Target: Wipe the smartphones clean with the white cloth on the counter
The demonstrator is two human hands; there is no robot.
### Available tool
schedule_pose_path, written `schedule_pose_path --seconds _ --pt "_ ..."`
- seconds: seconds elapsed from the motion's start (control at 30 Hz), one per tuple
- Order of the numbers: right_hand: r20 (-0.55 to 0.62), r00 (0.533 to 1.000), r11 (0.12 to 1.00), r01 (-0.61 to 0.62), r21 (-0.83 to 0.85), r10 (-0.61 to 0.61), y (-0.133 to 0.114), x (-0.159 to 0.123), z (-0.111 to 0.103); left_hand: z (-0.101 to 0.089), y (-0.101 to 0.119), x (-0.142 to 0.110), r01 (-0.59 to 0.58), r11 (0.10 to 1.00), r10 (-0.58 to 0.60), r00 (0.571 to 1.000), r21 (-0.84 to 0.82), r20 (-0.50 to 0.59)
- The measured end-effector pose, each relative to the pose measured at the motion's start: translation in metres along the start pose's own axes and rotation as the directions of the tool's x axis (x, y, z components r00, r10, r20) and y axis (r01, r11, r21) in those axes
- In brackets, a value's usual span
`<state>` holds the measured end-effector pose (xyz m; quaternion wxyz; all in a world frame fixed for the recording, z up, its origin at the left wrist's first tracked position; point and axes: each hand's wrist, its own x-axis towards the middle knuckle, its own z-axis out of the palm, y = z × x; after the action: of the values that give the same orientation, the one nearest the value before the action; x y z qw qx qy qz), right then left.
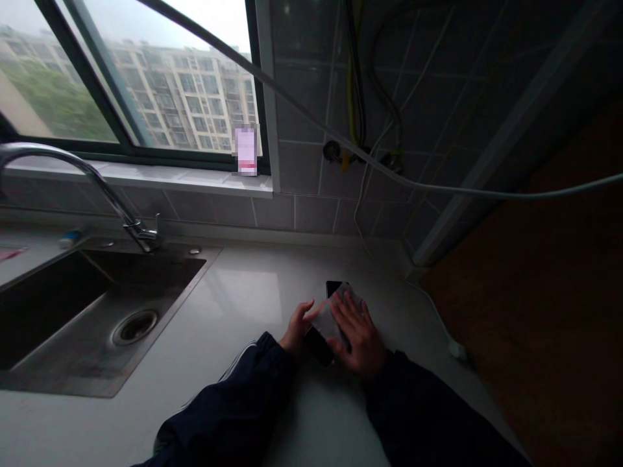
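A black smartphone [318, 347] lies on the pale countertop, mostly covered by a thin greyish-white wipe [324, 319]; a dark end shows above and another below the wipe. My left hand [293, 329] grips the phone's left edge, with its thumb raised and its other fingers partly hidden. On top of the wipe, my right hand [359, 337] rests flat with fingers spread, pressing it against the phone. Whether the wipe is cloth or paper I cannot tell.
At left is a steel sink [117, 383] with a curved chrome faucet [104, 188]. A blurred pink-and-white item [246, 150] stands on the windowsill [195, 181]. A white cable [438, 189] crosses overhead; a thinner cord runs to a white plug [456, 350]. A brown panel [545, 292] borders the right.
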<state>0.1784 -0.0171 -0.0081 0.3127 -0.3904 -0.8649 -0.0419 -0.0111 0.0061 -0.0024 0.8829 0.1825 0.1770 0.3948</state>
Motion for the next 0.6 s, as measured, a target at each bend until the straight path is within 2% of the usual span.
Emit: schedule_pose_path --seconds 0.13,0.23,0.33,0.43,0.5,0.6 --pt "0.124 0.982 0.989 0.141 0.048 -0.146 -0.009 -0.003 0.001 -0.004 -0.002 0.002 0.011 0.999 -0.008 0.997 0.034 -0.078" --pt "0.126 0.968 0.973 0.205 0.108 -0.218 -0.009 -0.005 0.0 -0.005 0.0 0.002 -0.01 1.0 0.01 0.995 0.006 -0.095" --pt "0.048 0.992 0.991 0.116 0.067 -0.119 -0.001 -0.003 0.0 -0.003 0.002 0.001 -0.073 0.997 0.07 0.996 -0.038 -0.058" --pt "0.016 1.0 1.0 -0.021 -0.008 0.021 0.004 -0.002 0.001 -0.001 0.001 0.001 -0.067 0.997 0.067 0.998 -0.038 -0.017" --pt "0.036 0.999 1.0 -0.023 -0.015 0.023 0.002 -0.002 0.003 -0.002 -0.001 0.001 -0.065 0.998 0.065 0.998 -0.025 -0.02" --pt "0.109 0.992 0.997 0.069 0.016 -0.07 -0.006 -0.004 0.005 -0.007 -0.002 0.003 -0.063 0.998 0.062 0.997 -0.014 -0.048"
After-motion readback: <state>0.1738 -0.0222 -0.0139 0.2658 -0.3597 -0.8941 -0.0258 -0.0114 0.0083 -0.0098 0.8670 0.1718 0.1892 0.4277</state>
